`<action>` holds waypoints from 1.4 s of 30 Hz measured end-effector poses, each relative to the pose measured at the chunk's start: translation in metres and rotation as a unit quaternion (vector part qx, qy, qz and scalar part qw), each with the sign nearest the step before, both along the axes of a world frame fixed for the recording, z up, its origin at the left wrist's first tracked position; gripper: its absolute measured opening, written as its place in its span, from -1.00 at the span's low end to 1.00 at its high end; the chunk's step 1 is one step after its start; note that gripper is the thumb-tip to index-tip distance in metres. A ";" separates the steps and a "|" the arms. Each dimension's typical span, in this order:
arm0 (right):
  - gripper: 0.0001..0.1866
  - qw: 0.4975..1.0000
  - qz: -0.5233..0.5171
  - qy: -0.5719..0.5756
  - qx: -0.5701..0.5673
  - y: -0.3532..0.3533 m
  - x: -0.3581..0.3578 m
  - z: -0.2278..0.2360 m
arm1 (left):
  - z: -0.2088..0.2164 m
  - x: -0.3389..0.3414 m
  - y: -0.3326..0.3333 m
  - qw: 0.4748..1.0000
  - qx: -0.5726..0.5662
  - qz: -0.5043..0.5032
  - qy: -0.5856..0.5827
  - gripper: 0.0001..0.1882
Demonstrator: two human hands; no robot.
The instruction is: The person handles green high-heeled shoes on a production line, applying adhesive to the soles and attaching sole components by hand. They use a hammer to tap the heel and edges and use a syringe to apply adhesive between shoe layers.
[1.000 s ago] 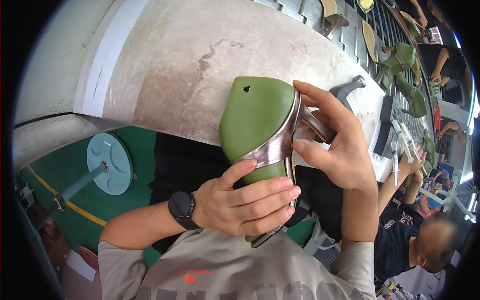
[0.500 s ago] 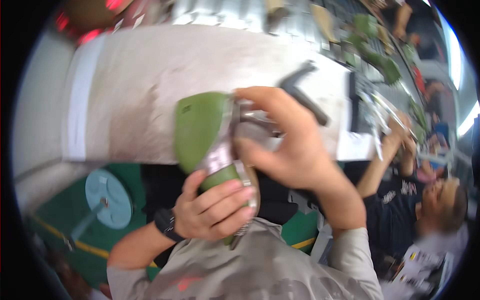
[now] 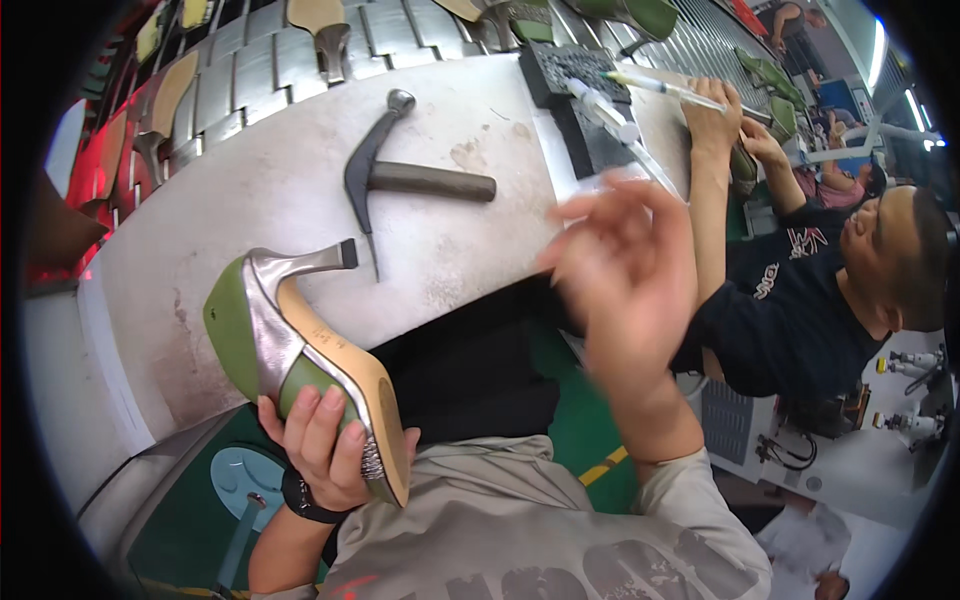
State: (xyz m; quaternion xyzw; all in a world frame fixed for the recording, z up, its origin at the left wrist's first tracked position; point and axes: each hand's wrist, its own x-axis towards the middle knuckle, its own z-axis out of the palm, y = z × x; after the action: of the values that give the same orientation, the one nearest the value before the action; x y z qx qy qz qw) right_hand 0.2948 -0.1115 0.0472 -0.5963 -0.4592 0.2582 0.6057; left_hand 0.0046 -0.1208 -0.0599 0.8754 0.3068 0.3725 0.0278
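Observation:
My left hand [image 3: 325, 450], wearing a black wristband, grips a green and silver high-heeled shoe [image 3: 275, 345] around its forefoot. The shoe lies on its side in my grasp, with its tan sole towards the right and its silver heel pointing towards the hammer. My right hand [image 3: 630, 265] hovers over the table's near edge, blurred by motion, its fingers loosely apart and nothing visible in them. On the pale worktable [image 3: 280, 160] lies a hammer [image 3: 430, 182] with a dark curved head and a grey handle, beyond the shoe's heel.
A metal slat conveyor [image 3: 250, 60] carrying several shoes runs behind the table. Dark blocks [image 3: 560, 75] and a syringe [image 3: 605, 110] lie at the right end. A co-worker [image 3: 780, 290] beside me holds another syringe. A blue round stool [image 3: 235, 475] stands lower left.
The shoe has moved left and turned, its sole and heel now showing. My right hand has let go of it and swung right. The view has shifted, showing the whole hammer.

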 end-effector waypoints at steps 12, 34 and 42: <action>-0.18 0.979 0.100 0.138 -0.112 0.072 0.100 -0.022 | 0.008 0.013 -0.005 1.000 -0.009 0.005 0.015 -0.26; 0.07 0.831 0.541 0.098 -0.092 -0.014 -0.044 -0.010 | -0.001 0.025 -0.007 0.996 -0.017 0.051 -0.068 -0.66; 0.09 0.844 0.497 0.150 -0.134 -0.015 -0.046 -0.012 | -0.001 0.025 -0.006 0.995 -0.018 0.052 -0.080 -0.69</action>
State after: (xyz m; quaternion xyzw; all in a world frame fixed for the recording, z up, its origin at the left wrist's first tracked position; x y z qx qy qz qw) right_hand 0.2488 -0.1261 0.0352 -0.3172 -0.5583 0.6704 0.3718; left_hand 0.0300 -0.1264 -0.0605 0.8247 0.3558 0.4369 0.0485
